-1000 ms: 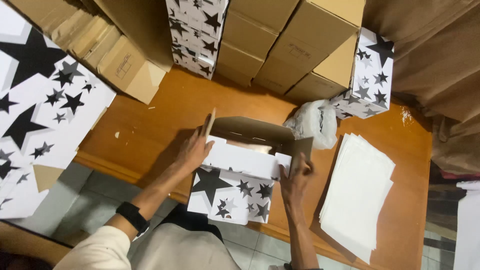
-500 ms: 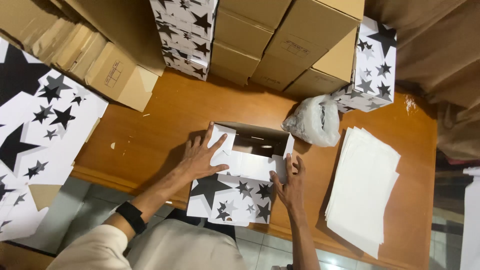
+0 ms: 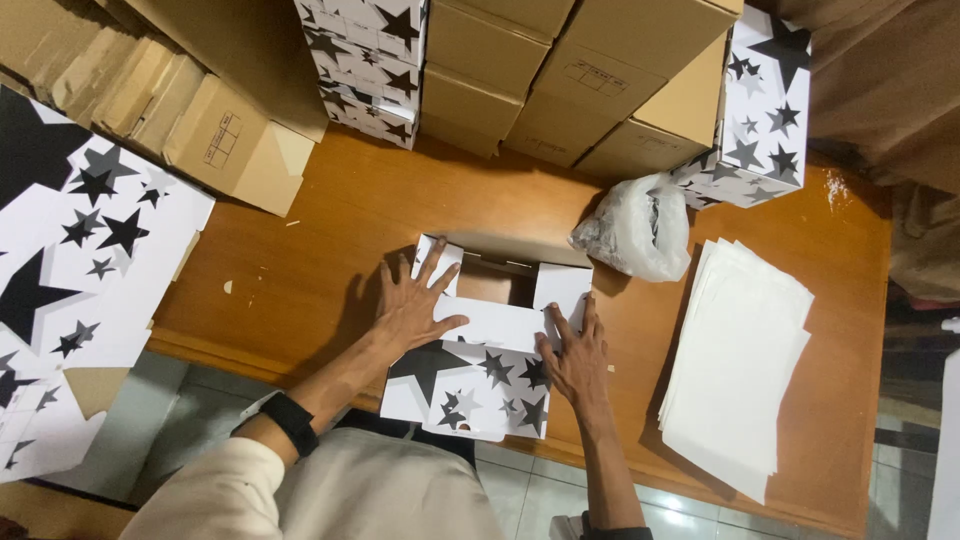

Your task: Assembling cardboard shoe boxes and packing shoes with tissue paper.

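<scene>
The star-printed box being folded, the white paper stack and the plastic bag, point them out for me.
star-printed box [image 3: 470, 385]: head view, on its front star panel.
white paper stack [image 3: 740, 360]: head view, on the top sheet's middle.
plastic bag [image 3: 635, 228]: head view, on its crumpled middle.

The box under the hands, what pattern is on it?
Box: white with black and grey stars, seen in the head view.

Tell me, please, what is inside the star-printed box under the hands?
Inside the star-printed box only bare brown cardboard and shadow show; the white flaps and both hands cover the rest.
</scene>
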